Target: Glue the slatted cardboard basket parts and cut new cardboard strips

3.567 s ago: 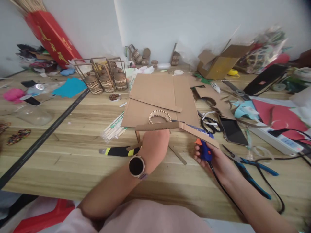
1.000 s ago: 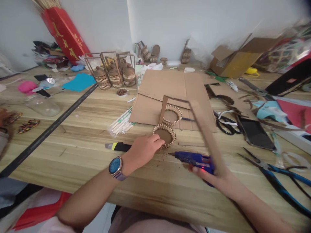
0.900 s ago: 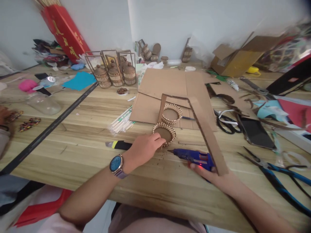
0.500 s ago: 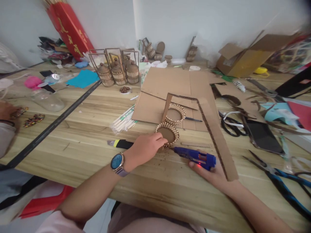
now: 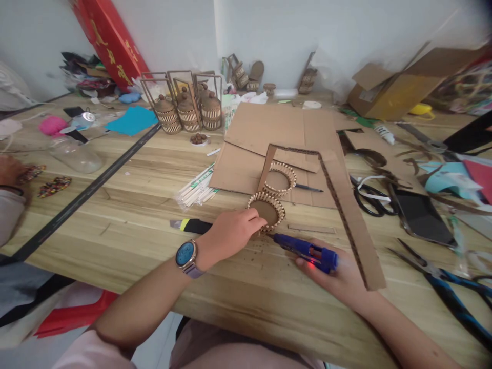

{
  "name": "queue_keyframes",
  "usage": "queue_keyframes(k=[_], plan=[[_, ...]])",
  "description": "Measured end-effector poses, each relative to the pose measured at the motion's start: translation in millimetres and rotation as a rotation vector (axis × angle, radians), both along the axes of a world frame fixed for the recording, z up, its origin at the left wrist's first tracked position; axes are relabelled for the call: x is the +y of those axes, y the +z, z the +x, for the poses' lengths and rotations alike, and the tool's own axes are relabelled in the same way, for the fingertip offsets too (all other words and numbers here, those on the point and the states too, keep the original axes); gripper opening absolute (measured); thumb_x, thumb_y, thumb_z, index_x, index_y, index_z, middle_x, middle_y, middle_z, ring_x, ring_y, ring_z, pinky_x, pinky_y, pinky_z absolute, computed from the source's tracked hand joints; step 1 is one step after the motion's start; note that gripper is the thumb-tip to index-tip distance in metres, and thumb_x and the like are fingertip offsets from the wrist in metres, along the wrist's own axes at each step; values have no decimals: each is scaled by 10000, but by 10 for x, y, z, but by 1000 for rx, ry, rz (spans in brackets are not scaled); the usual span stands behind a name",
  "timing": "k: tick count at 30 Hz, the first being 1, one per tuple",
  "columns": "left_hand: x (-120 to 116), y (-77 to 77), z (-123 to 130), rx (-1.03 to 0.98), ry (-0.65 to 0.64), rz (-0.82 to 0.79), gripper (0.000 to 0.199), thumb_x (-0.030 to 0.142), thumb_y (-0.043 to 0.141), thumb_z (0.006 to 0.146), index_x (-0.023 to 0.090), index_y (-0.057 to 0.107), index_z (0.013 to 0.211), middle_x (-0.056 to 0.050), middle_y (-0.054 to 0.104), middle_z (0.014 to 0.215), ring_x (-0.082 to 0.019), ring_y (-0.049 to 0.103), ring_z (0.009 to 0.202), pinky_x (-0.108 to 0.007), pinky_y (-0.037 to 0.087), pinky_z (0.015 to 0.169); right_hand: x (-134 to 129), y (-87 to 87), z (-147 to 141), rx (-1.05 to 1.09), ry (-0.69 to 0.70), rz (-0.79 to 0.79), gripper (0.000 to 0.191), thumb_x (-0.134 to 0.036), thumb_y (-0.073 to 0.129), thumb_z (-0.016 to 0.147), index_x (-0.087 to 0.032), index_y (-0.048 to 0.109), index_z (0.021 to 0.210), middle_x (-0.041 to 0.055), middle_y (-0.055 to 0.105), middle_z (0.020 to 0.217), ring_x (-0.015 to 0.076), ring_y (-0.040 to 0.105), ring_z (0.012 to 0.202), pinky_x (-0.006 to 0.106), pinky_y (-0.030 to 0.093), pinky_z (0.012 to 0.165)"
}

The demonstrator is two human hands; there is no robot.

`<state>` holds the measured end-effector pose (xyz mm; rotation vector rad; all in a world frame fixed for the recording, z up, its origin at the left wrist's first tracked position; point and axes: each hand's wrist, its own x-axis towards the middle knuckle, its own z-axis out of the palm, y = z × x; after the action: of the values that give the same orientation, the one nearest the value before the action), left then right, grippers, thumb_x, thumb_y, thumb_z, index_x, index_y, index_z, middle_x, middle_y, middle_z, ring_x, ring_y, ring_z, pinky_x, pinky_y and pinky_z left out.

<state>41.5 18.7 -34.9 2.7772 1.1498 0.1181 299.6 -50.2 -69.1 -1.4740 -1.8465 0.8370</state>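
Head view, lower right first: the right hand (image 5: 340, 279) is wrapped around a blue hot glue gun (image 5: 305, 251), thumb along its side by a glowing red light, the other fingers mostly hidden from me. From the lower left comes the left hand (image 5: 232, 233), a smartwatch (image 5: 186, 253) on its wrist, thumb and forefinger closed on the near rim of a round slatted basket (image 5: 268, 210). The gun's nozzle points just beside that rim; whether it touches, I can't tell.

To do this neatly, I'd say, hold that pinch firm so the round doesn't turn, aim the tip low, squeeze out only a thin bead, and mind the fingertips, so close to the hot metal.

The basket sits around the centre of the frame on the wooden table (image 5: 246, 287), its wall a ring of pale upright slats with dark gaps, its floor a plain brown disc. At its far side rises a bent cardboard strip (image 5: 355, 220), its long right leg overlapping the right wrist; whether it's fixed on, I can't make out. Beyond lie a second slatted ring (image 5: 286, 169), a cardboard sheet (image 5: 269, 125) under it and, upper left of centre, lidded tiered baskets (image 5: 188, 113) with tall handles.
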Motion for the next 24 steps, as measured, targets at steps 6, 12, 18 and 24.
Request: queue_keyframes(k=[6, 12, 18, 24], plan=[[6, -3, -4, -41, 3, 1, 402, 26, 408, 950, 218, 652, 1206, -47, 677, 1101, -191, 649, 935, -277, 477, 700, -14, 54, 2, -65, -31, -66, 276, -513, 673, 797, -242, 713, 831, 44, 744, 718, 223, 678, 603, 316, 534, 551], [-4, 73, -22, -127, 45, -53, 405, 27, 440, 923, 215, 668, 1201, -52, 689, 1109, -205, 663, 947, -304, 503, 739, -41, 157, -20, -24, -4, -32, 256, -503, 658, 819, -251, 697, 835, 15, 705, 678, 199, 654, 584, 296, 528, 541], [-11, 144, -22, -188, 83, -110, 417, 9, 475, 891, 213, 673, 1196, -53, 694, 1122, -225, 671, 989, -327, 521, 779, -70, 104, -3, -10, 27, 33, 254, -492, 629, 883, -251, 706, 911, 19, 698, 716, 194, 653, 600, 302, 528, 571], [-8, 155, -23, -216, 81, -137, 402, -6, 489, 877, 193, 676, 1171, -58, 692, 1105, -227, 669, 990, -336, 521, 808, -58, 75, 3, -10, 65, 65, 236, -478, 612, 907, -257, 691, 927, 18, 686, 715, 200, 659, 622, 308, 529, 590]])
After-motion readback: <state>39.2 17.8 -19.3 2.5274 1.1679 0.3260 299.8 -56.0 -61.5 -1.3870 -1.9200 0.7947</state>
